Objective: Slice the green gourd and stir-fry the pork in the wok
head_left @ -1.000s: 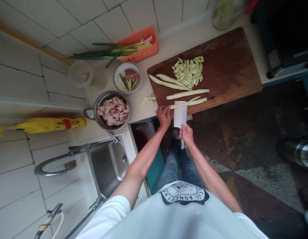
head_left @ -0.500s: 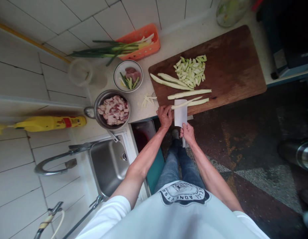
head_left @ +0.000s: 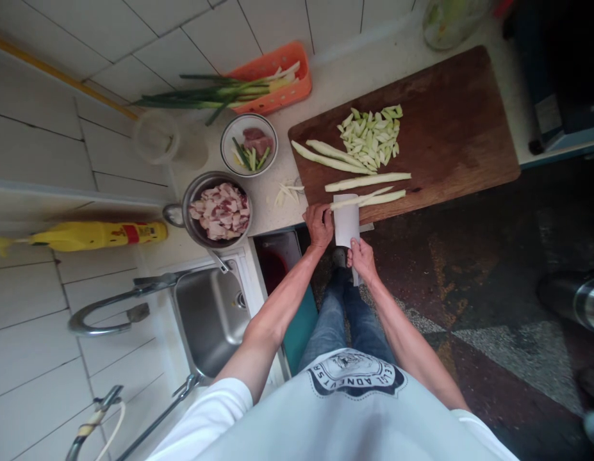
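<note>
The left hand sits at the near edge of the long brown wooden cutting board. Its fingers are curled down on the left end of a long pale green vegetable strip, pinning it to the board. The strip lies sideways, stretching from that hand out to the right, with a thin sliver on top of it. Just right of the left hand stands the wide silver cleaver blade. The blade crosses the strip close to the pinned end, touching the knuckles or just beside them; I cannot tell which. The right hand is nearer to the body, clenched around the cleaver handle. 3 more long strips and 1 pile of cut green pieces lie farther back on the board.
</note>
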### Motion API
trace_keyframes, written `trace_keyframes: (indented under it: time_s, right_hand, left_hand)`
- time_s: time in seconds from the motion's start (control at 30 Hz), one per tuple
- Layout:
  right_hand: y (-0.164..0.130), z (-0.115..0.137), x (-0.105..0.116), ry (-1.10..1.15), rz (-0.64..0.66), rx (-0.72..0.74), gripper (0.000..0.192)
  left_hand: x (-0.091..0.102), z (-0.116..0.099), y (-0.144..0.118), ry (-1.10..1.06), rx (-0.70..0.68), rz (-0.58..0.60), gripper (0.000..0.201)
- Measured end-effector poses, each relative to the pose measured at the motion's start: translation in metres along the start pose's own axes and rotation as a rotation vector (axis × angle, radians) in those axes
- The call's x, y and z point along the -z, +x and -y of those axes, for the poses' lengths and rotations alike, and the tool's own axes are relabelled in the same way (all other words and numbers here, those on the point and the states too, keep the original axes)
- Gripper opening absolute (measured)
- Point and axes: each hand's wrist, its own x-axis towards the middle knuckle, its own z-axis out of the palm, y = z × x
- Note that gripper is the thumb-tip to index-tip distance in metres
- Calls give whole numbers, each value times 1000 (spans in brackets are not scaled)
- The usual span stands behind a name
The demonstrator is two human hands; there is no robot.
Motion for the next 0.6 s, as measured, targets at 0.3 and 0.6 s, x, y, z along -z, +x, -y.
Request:
trace_keyframes:
  time_s: [0.3,0.6]
  right_hand:
    - [-9,3,-5,-2,30,-43,43]
    - [-3,9,-5,-51,68,-25,42]
  left_hand:
    - [1,0,1,-18,19,-5,34]
    - [0,3,-1,-18,10,-64,31]
